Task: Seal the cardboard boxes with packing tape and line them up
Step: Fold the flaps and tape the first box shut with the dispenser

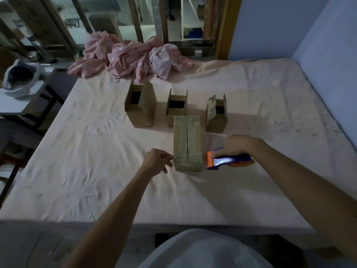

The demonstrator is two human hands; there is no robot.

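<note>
Closed brown cardboard box (187, 142) at frame centre on pale pink-sheeted bed (87, 171). Right hand (238, 145) grips blue-and-orange tape dispenser (226, 161) just right of box. Left hand (156, 161) at box's lower left corner, fingers curled, thumb meeting forefinger; anything pinched too small to tell. Above: three open-flapped cardboard boxes (140, 111), then crumpled pink cloth (131, 57). Grey side table (19, 101) at left edge.
</note>
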